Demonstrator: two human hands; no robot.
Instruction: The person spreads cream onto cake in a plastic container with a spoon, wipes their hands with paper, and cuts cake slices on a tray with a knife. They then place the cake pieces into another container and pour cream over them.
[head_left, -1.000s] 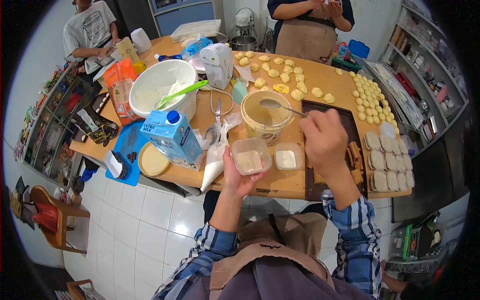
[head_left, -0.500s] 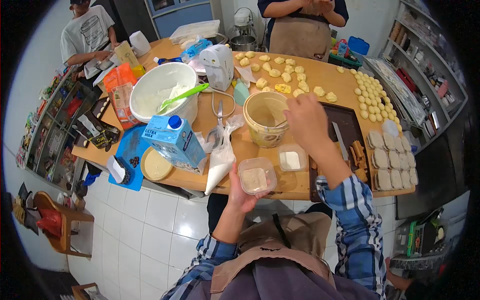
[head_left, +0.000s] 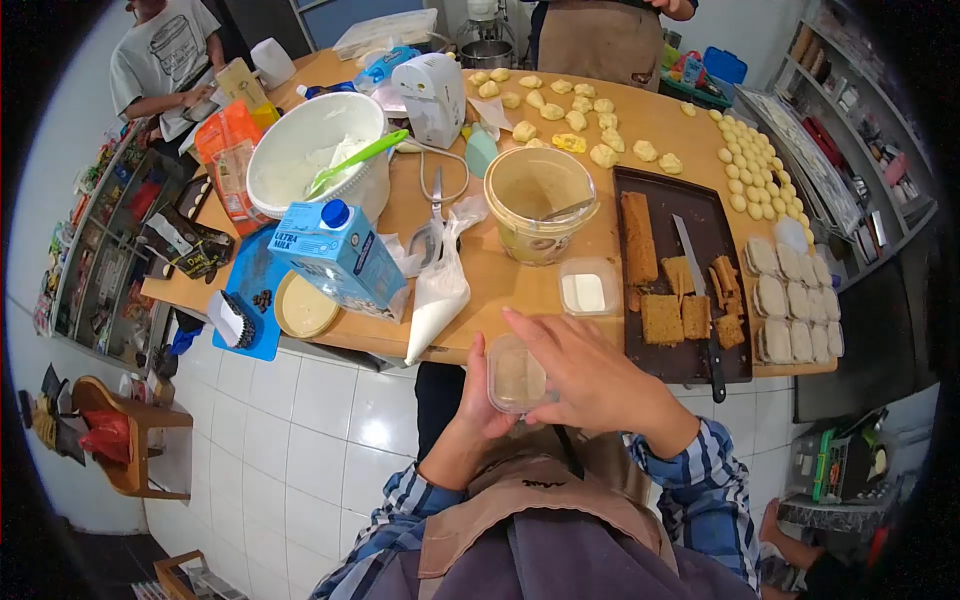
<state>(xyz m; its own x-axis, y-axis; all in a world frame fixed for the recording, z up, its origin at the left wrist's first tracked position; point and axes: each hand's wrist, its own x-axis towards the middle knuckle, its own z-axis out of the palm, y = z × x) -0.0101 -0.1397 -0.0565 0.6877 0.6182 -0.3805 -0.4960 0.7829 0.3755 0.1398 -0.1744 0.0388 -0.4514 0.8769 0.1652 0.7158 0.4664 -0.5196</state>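
Observation:
A small clear square container (head_left: 517, 376) with a light brown filling is held over the table's front edge. My left hand (head_left: 482, 398) wraps round its left side. My right hand (head_left: 590, 375) is against its right side, fingers over the rim. Beyond them, a second small container (head_left: 588, 288) with a white filling stands on the table. The large tub (head_left: 535, 215) has a spoon (head_left: 567, 209) resting inside. A filled piping bag (head_left: 438, 300) lies to the left. On the dark tray (head_left: 675, 362) are brown cake pieces (head_left: 661, 319) and a knife (head_left: 691, 255).
A white bowl (head_left: 318, 150) with a green spatula, a blue milk carton (head_left: 340, 255) and a mixer (head_left: 430, 100) stand left. Dough pieces (head_left: 603, 155) and packed squares (head_left: 773, 297) lie back and right. Two people stand across the table.
The spoon has been let go inside the tub. My right hand has come down from the tub to the small container, which my left hand has drawn nearer my body.

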